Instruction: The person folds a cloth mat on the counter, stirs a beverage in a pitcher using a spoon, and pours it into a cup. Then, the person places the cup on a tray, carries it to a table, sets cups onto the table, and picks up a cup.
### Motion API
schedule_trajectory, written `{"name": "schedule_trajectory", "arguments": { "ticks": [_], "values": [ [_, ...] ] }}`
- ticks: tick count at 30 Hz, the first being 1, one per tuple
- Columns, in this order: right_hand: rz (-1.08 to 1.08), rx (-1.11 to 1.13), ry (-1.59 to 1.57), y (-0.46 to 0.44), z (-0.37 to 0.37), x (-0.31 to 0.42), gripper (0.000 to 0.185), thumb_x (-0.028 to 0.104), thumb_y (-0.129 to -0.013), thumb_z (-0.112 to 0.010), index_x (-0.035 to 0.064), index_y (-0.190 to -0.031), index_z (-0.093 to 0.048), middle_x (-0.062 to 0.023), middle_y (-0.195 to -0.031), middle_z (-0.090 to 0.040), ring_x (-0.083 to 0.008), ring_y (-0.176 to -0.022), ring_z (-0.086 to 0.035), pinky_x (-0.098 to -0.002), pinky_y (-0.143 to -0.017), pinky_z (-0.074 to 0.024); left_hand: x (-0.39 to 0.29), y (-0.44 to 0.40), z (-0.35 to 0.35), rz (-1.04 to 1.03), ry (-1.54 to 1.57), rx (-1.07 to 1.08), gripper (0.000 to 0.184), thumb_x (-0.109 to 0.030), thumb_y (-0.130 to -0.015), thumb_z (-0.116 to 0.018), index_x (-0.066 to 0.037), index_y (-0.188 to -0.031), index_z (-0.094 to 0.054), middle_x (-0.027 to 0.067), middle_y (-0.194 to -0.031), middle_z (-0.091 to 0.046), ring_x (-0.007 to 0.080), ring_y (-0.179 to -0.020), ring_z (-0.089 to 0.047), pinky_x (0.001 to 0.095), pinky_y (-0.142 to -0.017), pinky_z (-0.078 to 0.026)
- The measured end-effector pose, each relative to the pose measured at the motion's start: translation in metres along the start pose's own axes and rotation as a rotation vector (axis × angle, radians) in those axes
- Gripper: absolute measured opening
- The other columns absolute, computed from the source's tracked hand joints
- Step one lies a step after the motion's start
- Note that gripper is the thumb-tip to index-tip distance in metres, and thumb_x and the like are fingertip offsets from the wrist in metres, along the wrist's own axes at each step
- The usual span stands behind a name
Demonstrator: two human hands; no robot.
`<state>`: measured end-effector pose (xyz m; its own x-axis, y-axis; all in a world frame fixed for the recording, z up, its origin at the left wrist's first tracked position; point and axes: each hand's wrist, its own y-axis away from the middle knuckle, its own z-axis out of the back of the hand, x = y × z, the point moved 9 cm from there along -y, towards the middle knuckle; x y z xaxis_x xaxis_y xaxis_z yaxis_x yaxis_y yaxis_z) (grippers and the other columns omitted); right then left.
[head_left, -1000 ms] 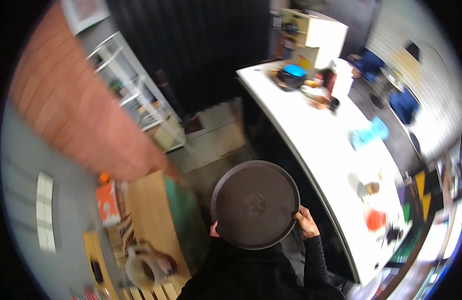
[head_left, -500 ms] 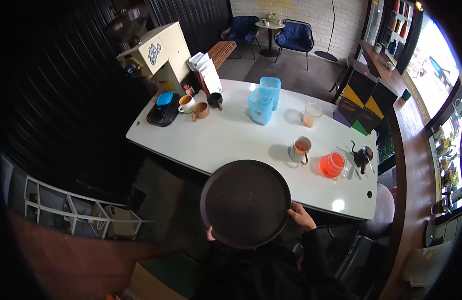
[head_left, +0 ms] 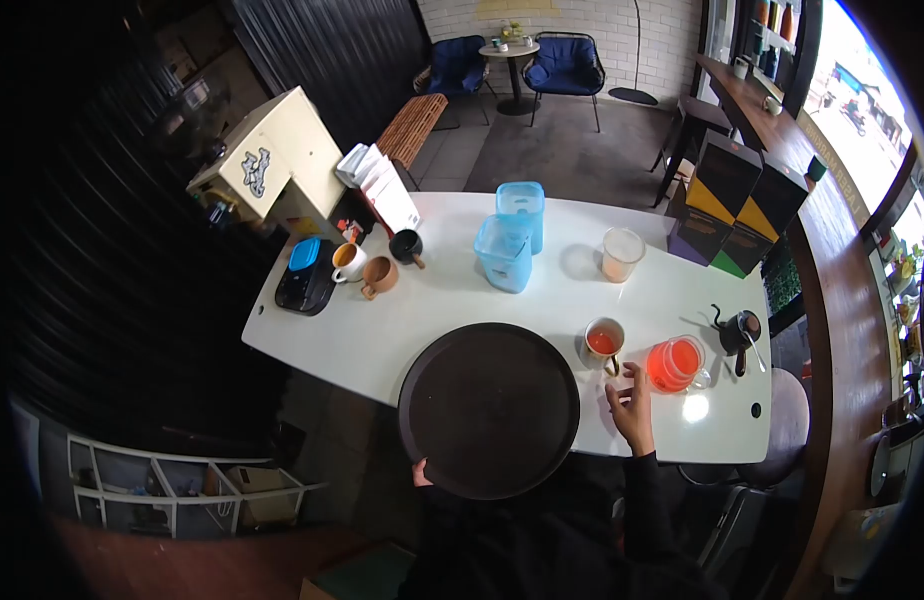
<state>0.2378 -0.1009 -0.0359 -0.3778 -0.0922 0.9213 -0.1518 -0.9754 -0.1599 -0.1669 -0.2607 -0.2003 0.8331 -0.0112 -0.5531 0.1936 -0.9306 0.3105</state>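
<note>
My left hand grips the lower left rim of a round dark serving tray; its thumb shows, and the other fingers are hidden underneath. Nothing stands on the tray, which overlaps the near edge of the table. My right hand is off the tray, fingers apart, just below the handle of a mug with reddish drink inside. Whether a fingertip touches the handle I cannot tell. Right of that hand stands a glass server of red liquid.
On the white table are two blue plastic containers, a clear cup, a black gooseneck kettle, a brown cup, a white cup and a black scale. Dark boxes stack at the right.
My right hand has let go of the tray's right rim and moved up and right to the mug. My left hand still holds the tray. The view has shifted closer to the table.
</note>
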Motion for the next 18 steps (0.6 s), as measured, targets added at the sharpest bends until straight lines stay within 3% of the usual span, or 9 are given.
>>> {"name": "schedule_trajectory", "arguments": {
  "ticks": [2,3,4,7,8,11,12,17,18],
  "values": [
    [-0.026,-0.017,0.004,-0.01,-0.003,0.005,0.038,0.007,-0.085,-0.068,0.0007,-0.117,-0.048,-0.0111,-0.107,-0.05,-0.0137,-0.073,-0.061,-0.0246,-0.051,-0.0492,0.005,-0.014,0.002,0.047,0.121,0.011,0.049,-0.041,-0.087,-0.052,-0.005,-0.118,-0.057,0.0128,-0.121,-0.06,0.0302,-0.11,-0.055,0.0434,-0.096,-0.043],
    [0.044,-0.046,0.049,-0.013,-0.005,0.009,0.026,0.008,-0.087,-0.066,0.0007,-0.108,-0.051,-0.0088,-0.099,-0.054,-0.0122,-0.066,-0.059,-0.0247,-0.051,-0.0492,0.001,-0.013,-0.009,0.047,0.096,0.047,0.049,-0.042,-0.086,-0.053,-0.004,-0.118,-0.057,0.0126,-0.122,-0.059,0.0298,-0.111,-0.054,0.0433,-0.097,-0.043],
    [-0.065,0.0,-0.062,-0.016,-0.014,-0.007,0.018,0.009,-0.089,-0.064,0.0003,-0.099,-0.053,-0.0068,-0.089,-0.056,-0.0112,-0.061,-0.058,-0.0245,-0.051,-0.0486,-0.002,-0.012,-0.02,0.043,0.073,0.079,0.049,-0.042,-0.086,-0.055,-0.004,-0.117,-0.057,0.0124,-0.123,-0.058,0.0294,-0.112,-0.054,0.0431,-0.097,-0.043],
    [-0.183,0.076,-0.159,-0.024,-0.028,-0.002,0.016,0.012,-0.092,-0.06,0.0004,-0.084,-0.054,-0.0015,-0.069,-0.053,-0.0079,-0.053,-0.052,-0.0236,-0.049,-0.044,0.03,-0.041,0.18,-0.71,-0.487,-0.061,0.043,-0.027,-0.084,-0.057,-0.003,-0.12,-0.058,0.0133,-0.116,-0.063,0.0271,-0.115,-0.054,0.04,-0.095,-0.046],
    [-0.188,0.082,-0.154,-0.027,-0.031,0.006,0.022,0.014,-0.094,-0.059,0.0009,-0.077,-0.053,0.0018,-0.06,-0.049,-0.0057,-0.049,-0.048,-0.0229,-0.047,-0.0401,0.028,-0.03,0.101,-0.215,-0.062,-0.058,0.043,-0.027,-0.084,-0.057,-0.003,-0.12,-0.058,0.0133,-0.117,-0.063,0.0271,-0.115,-0.054,0.04,-0.095,-0.046],
    [-0.214,0.098,-0.097,-0.031,-0.036,0.004,0.024,0.016,-0.095,-0.056,-0.0051,-0.087,-0.062,0.0006,-0.063,-0.054,-0.0054,-0.059,-0.045,-0.0265,-0.052,-0.0348,0.02,-0.021,0.072,-0.208,-0.018,-0.141,0.043,-0.027,-0.085,-0.058,-0.003,-0.121,-0.057,0.0132,-0.117,-0.063,0.027,-0.115,-0.054,0.04,-0.095,-0.046],
    [-0.246,0.089,-0.122,-0.03,-0.037,0.009,0.021,0.014,-0.095,-0.054,-0.0055,-0.088,-0.061,0.002,-0.064,-0.05,-0.0052,-0.061,-0.039,-0.0281,-0.052,-0.0309,0.018,-0.02,0.069,-0.215,-0.015,-0.16,0.043,-0.027,-0.085,-0.058,-0.003,-0.121,-0.057,0.0132,-0.117,-0.062,0.0269,-0.115,-0.054,0.04,-0.095,-0.046],
    [-0.243,0.11,-0.102,-0.032,-0.059,0.037,0.021,0.012,-0.095,-0.051,-0.006,-0.086,-0.058,0.0009,-0.062,-0.046,-0.007,-0.06,-0.037,-0.0296,-0.052,-0.0307,0.001,-0.022,0.067,-0.245,0.001,-0.233,0.044,-0.027,-0.085,-0.058,-0.004,-0.122,-0.057,0.0131,-0.118,-0.062,0.0268,-0.115,-0.053,0.0399,-0.095,-0.046],
    [-0.168,0.111,-0.056,-0.034,-0.065,0.054,0.024,0.015,-0.096,-0.053,-0.0018,-0.078,-0.052,0.0039,-0.06,-0.04,-0.0046,-0.057,-0.033,-0.0275,-0.049,-0.0261,-0.007,-0.024,0.069,-0.248,0.007,-0.241,0.044,-0.027,-0.085,-0.058,-0.004,-0.122,-0.057,0.0131,-0.118,-0.062,0.0267,-0.116,-0.053,0.0399,-0.095,-0.046]
  ]
}}
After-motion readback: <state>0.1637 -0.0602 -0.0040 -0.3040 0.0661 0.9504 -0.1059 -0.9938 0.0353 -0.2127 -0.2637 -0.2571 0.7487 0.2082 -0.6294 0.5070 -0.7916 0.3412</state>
